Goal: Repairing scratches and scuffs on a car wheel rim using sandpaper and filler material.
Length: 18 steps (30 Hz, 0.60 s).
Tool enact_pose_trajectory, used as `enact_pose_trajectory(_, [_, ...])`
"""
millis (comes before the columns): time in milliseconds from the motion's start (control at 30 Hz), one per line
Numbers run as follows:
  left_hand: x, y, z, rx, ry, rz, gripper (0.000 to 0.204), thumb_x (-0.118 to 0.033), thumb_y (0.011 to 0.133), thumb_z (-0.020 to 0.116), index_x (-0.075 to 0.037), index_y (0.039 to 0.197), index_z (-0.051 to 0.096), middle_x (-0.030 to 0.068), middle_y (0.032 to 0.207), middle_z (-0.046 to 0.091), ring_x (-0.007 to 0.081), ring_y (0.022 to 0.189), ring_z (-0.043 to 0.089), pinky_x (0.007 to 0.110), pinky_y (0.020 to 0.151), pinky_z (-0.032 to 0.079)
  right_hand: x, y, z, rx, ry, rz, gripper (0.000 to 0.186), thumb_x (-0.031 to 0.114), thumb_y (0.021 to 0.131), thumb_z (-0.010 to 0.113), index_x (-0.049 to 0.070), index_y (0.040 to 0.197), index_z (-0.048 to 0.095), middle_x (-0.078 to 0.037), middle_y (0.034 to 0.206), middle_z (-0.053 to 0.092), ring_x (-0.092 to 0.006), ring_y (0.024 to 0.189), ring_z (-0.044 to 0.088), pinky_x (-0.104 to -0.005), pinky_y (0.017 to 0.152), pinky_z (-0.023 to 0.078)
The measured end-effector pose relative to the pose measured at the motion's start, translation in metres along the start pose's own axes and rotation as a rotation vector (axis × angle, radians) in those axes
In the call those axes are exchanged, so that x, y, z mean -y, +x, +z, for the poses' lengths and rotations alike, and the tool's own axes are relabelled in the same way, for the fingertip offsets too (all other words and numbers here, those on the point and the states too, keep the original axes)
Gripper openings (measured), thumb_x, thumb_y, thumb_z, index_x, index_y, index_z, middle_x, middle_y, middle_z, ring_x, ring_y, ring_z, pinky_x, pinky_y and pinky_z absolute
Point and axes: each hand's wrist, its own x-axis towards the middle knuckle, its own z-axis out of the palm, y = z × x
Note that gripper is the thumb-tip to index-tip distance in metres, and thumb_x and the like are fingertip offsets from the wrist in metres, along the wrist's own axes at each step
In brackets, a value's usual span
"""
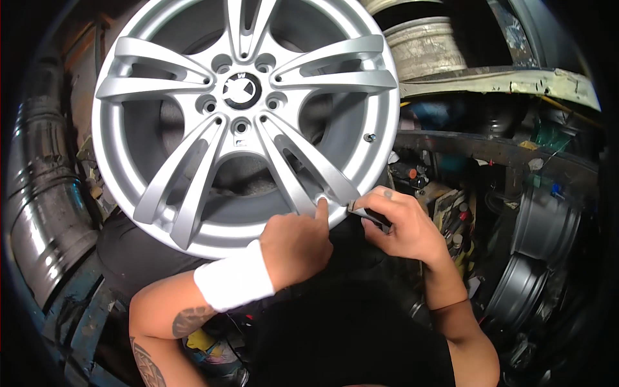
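A silver alloy wheel rim (241, 127) with paired spokes and a round black-and-white centre cap fills the upper middle of the view. My left hand (298, 248), with a white band at the wrist, has its index finger stretched onto the rim beside a lower-right spoke. Its other fingers curl under and partly hide; no held thing shows. Beside it, my right hand (407, 222) pinches a small flat dark piece with a light grey end (373, 217), a kind I cannot make out. That end meets the rim's lower-right edge near the spoke tip.
A tyre valve (369, 137) sits on the rim's right side. Shiny metal cylinders (45, 226) stand at the left. More wheel rims (545, 222) are stacked at the right, beside a crowded pile of small bottles and tools (451, 222). Another rim (425, 48) rests on a shelf behind.
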Motion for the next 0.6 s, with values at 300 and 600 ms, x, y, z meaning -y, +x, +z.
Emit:
enact_pose_trajectory(300, [0.036,0.026,-0.083,-0.175,0.020,0.015,0.021,-0.019,0.089,0.061,-0.006,0.096,0.077,0.0210,0.080,0.073,0.0412,0.077,0.072,0.053,0.077,0.057,0.003,0.011,-0.001,0.175,-0.158,0.068,0.021,0.016,0.092,0.070,0.000,0.105,0.075,-0.024,0.080,0.067,-0.0446,0.074,0.067,-0.0482,0.070,0.054])
enact_pose_trajectory(600, [0.044,0.019,-0.093,-0.425,0.221,0.034,0.015,-0.017,0.092,0.064,-0.003,0.088,0.068,0.0194,0.071,0.069,0.0409,0.069,0.070,0.052,0.065,0.055,0.009,0.027,0.009,0.267,-0.213,0.168,0.030,0.030,0.102,0.062,0.003,0.103,0.074,-0.024,0.084,0.066,-0.0444,0.083,0.066,-0.0533,0.074,0.051])
